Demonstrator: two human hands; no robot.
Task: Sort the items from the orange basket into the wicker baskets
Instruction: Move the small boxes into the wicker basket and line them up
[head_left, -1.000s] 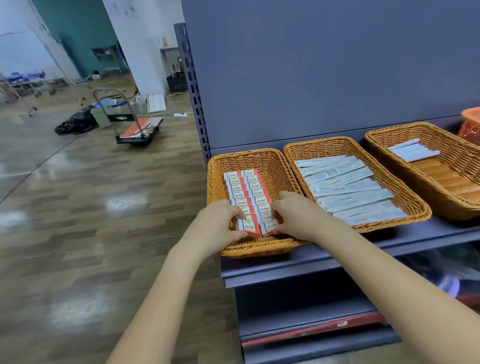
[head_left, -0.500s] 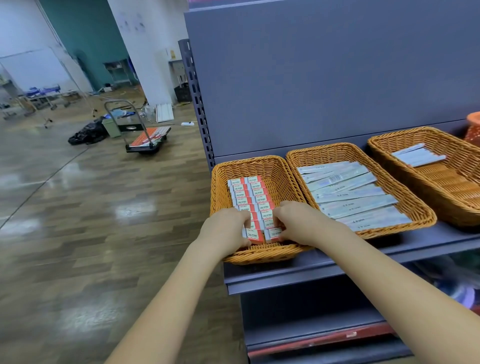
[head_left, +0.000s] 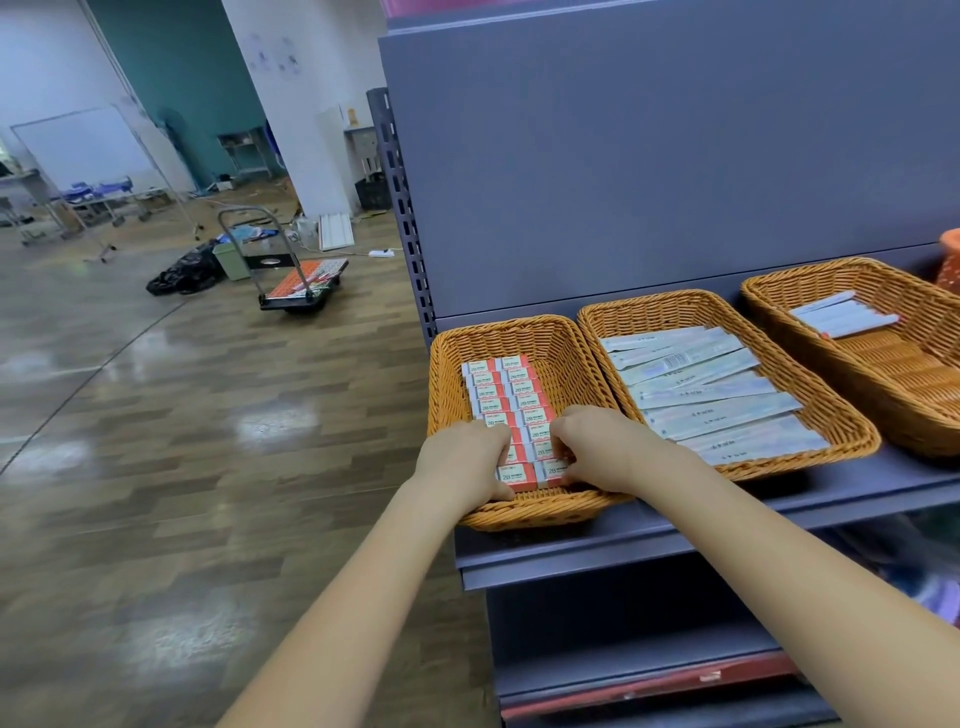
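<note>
Left wicker basket (head_left: 561, 338): both hands at near end. Left hand (head_left: 462, 465) and right hand (head_left: 597, 449), fingers curled, pinch red-and-white boxes (head_left: 506, 395).

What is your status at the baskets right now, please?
Left hand and right hand both down on the small 2B boxes, front of left wicker basket. Boxes in two neat rows. Orange basket at far right edge. Nothing in the way.

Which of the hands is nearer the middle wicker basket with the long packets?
Right hand, beside the middle wicker basket; left hand lies farther left, over the left basket.
</note>
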